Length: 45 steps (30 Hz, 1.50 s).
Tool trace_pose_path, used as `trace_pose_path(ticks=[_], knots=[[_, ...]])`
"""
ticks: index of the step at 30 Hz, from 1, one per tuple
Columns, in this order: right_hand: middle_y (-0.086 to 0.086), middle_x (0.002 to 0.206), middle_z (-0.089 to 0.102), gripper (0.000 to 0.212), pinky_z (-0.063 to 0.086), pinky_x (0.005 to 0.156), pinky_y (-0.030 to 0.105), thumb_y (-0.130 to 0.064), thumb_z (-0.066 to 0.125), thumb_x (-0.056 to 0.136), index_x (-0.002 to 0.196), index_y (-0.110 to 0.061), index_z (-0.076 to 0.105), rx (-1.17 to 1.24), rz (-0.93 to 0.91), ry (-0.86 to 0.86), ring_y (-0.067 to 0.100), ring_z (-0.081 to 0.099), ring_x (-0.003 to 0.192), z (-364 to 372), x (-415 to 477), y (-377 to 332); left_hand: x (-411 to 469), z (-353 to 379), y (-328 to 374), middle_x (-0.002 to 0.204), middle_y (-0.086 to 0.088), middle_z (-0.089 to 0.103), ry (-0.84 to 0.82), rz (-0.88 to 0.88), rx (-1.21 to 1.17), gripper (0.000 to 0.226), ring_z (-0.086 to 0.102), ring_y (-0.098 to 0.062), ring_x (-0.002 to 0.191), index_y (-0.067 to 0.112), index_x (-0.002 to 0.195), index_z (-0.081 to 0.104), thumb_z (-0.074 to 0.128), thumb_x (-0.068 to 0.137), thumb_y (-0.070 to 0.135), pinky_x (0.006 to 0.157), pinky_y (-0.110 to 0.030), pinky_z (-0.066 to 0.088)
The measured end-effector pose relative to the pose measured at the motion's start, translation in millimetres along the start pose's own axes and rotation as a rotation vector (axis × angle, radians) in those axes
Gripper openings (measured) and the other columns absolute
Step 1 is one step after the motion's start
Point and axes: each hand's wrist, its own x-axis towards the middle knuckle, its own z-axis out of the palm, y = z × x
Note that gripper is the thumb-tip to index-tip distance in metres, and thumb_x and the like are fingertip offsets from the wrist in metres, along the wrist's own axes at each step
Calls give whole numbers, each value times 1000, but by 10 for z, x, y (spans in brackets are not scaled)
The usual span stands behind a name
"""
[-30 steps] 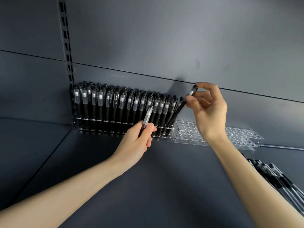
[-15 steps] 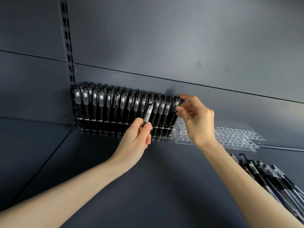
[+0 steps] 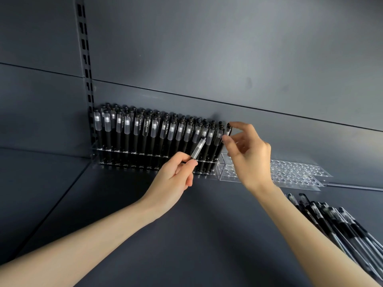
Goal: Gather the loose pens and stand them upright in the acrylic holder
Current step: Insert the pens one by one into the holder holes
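Observation:
A clear acrylic holder (image 3: 294, 169) stands against the back wall of a dark shelf. Its left part is packed with several upright black pens (image 3: 145, 131); its right part shows bare holes. My left hand (image 3: 172, 183) grips one black pen with a frosted cap (image 3: 198, 149), tilted in front of the filled rows. My right hand (image 3: 248, 154) hovers at the last upright pen (image 3: 228, 129) at the right end of the rows. Its thumb and forefinger are spread on either side of that pen's cap.
A pile of loose black pens (image 3: 342, 226) lies on the shelf floor at the lower right, beside my right forearm. A slotted metal upright (image 3: 86, 59) runs up the back wall at the left. The dark shelf floor (image 3: 207, 235) stretches between my arms.
My right hand lowered its pen into the holder at the right end of the rows, then loosened its fingers around the cap. My left hand kept its pen and barely moved.

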Motion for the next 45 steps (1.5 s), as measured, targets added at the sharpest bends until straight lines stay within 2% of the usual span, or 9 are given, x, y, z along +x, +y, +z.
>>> trace_pose_path(ticks=[4,9,15,20,23,27,30,38,45], knots=[[1,72,69,3,55,73,42,-23,68,86,86,-24,66,335,183,-154,29,63,72,-3,-136,-134,-15,40,-20,64,1,52,-47,-23,-44,20,37,-9,51,3,103,57,44,99,19,45,-15,29],[-8,66,69,22,51,72,21,-3,71,80,97,-14,62,489,221,-266,7,64,67,12,-184,-149,-60,76,-14,68,-2,60,-86,52,-24,11,50,-10,51,5,101,58,50,96,12,46,-24,41],[-9,68,68,31,50,68,18,1,67,83,108,-15,60,502,222,-349,5,62,63,29,-226,-180,-75,85,-34,70,-9,65,-38,33,-63,11,60,-20,55,4,91,57,65,87,10,52,-36,55],[-1,77,67,35,55,82,35,1,59,89,118,-20,56,343,154,-229,23,66,82,-51,-118,-122,-26,23,-158,94,9,62,96,243,371,16,57,-4,88,16,96,64,58,91,29,75,-25,49],[2,85,70,37,54,85,40,-1,56,91,117,-27,53,205,102,-105,26,67,85,-135,-41,-40,12,-45,-268,111,3,53,141,399,771,27,50,-14,103,13,111,62,52,94,30,86,-27,42],[-3,90,69,35,53,86,34,1,53,91,119,-21,52,146,33,46,21,67,87,-204,33,20,36,-77,-353,114,-7,55,135,470,1094,50,55,-26,102,8,116,63,38,86,39,82,-41,49],[-3,92,66,35,51,83,23,2,54,91,122,-14,52,129,2,119,14,67,87,-197,67,30,43,-61,-376,117,-9,54,118,463,1175,53,52,-27,105,9,119,61,36,85,41,86,-43,48],[2,94,65,36,47,76,12,2,54,90,123,-13,55,83,-66,170,6,66,82,-178,110,69,78,-74,-423,117,-11,54,113,446,1255,56,43,-25,105,8,121,60,35,85,43,87,-46,48],[1,88,58,35,44,69,6,6,57,87,119,-7,56,5,-90,107,20,66,78,-56,84,162,62,-62,-407,116,-11,55,122,417,1289,56,45,-25,104,8,119,62,35,84,43,86,-44,49]])
